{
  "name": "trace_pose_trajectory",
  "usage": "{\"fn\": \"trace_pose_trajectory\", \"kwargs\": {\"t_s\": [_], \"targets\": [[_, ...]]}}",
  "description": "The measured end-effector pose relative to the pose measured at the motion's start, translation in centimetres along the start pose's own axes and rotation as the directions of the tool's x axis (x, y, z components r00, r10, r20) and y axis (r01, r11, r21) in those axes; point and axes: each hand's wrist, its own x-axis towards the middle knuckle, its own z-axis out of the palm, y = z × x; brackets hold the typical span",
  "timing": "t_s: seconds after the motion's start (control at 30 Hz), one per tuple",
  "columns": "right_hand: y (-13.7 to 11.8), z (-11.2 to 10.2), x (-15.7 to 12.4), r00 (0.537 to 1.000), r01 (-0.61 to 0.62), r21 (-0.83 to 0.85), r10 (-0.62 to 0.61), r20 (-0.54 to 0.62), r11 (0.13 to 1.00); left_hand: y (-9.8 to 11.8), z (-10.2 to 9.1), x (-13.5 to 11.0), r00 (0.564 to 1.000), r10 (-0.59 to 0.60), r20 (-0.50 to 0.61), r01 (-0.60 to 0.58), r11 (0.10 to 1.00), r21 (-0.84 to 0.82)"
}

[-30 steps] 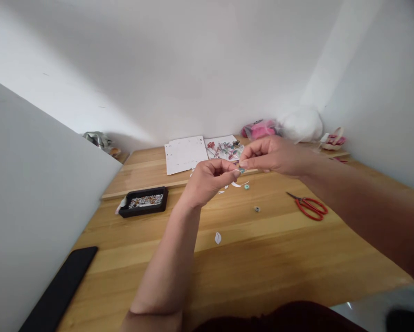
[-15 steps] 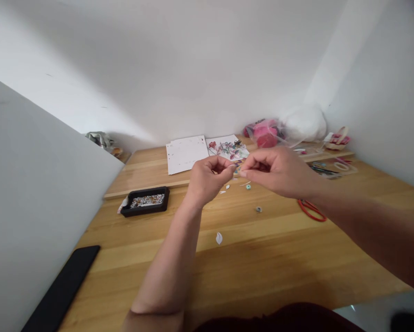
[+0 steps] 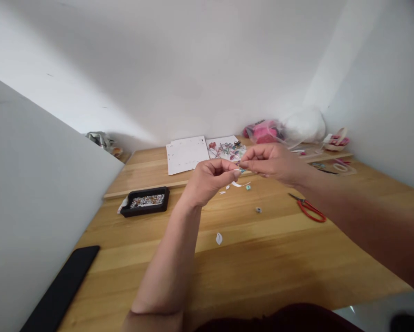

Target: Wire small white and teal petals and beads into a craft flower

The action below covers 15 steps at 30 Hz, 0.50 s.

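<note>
My left hand [image 3: 212,182] is raised over the table, thumb and forefinger pinched together. A small pale bit shows at its fingertips, too small to name. My right hand [image 3: 274,162] is close beside it, also in a pinch; whatever it holds cannot be made out. Just under the fingertips a thin white strip [image 3: 241,185] curves, and I cannot tell whether it hangs from the left hand or lies on the table. A teal bead-like piece [image 3: 248,187] and small white cutouts [image 3: 222,192] lie near it. Closer to me is a white leaf-shaped cutout [image 3: 219,238].
Red-handled scissors [image 3: 310,210] lie at right, a small grey round piece [image 3: 258,210] left of them. A black tray [image 3: 123,212] of beads stands at left. White sheets [image 3: 188,154], colourful wire-like flowers [image 3: 229,150] and pink bagged material [image 3: 265,133] line the back.
My right hand has shifted slightly up and left, uncovering the scissors' blades. More of the white strip shows below the fingers. My left hand has moved slightly right.
</note>
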Motion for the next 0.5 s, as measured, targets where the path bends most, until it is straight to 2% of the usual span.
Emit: {"fn": "trace_pose_trajectory", "kwargs": {"t_s": [0.17,0.3,0.37,0.5], "targets": [[0.9,1.4,-1.2,0.998,-0.052,0.003,0.052,-0.023,0.999,-0.4,0.0,0.3,0.993,0.014,-0.113,-0.02,0.999,-0.044],[0.2,1.9,-2.4,0.997,0.05,-0.14,-0.057,-0.048,0.989,-0.5,0.0,0.4,0.971,0.049,-0.233,-0.034,0.997,0.065],[-0.5,1.8,-2.8,0.989,0.119,-0.225,-0.136,-0.06,0.967,-0.4,0.1,0.3,0.969,0.06,-0.238,-0.034,0.993,0.11],[-1.6,1.1,-2.9,0.968,0.199,-0.367,-0.241,-0.071,0.908,0.0,0.3,0.1,0.982,0.055,-0.178,-0.022,0.983,0.185]]}}
